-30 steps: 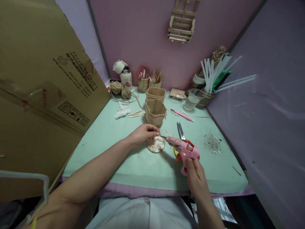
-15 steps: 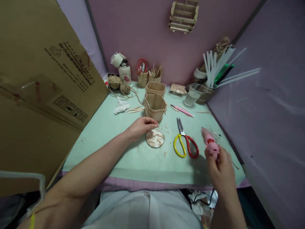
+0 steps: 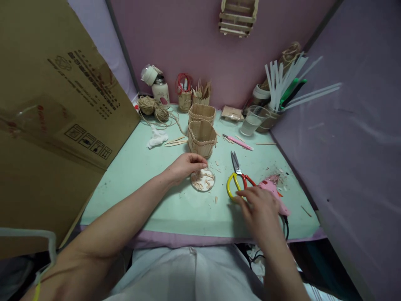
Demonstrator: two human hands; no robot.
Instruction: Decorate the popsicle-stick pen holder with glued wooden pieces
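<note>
1. Left hand (image 3: 188, 166) holds its place over the far-left edge of a small round dish (image 3: 203, 190) in the head view, thumb and fingertips pressed together on what looks like a thin wood sliver (image 3: 207, 165), too small to make out well
2. Right hand (image 3: 259, 205), slightly blurred, extends over the handles of a pair of scissors (image 3: 237, 170), fingers parted and loosely bent with nothing visible in their grasp; whether the fingertips touch the yellow handle cannot be told
3. Pink glue gun (image 3: 273, 190), gripped by the right hand a moment ago, now lies on the mint-green table (image 3: 175, 213) to the right of the scissors, partly hidden by the hand, its dark cord (image 3: 287, 228) running toward the near edge
4. With the gun down, gluing appears to pause, leaving the right hand free while the left keeps its pinch
5. Wood chips (image 3: 216, 200) lie beside the dish and more lie in it, as a nearer basket (image 3: 199, 147) stands upright just beyond the left hand, a farther basket (image 3: 202, 112) behind it
</note>
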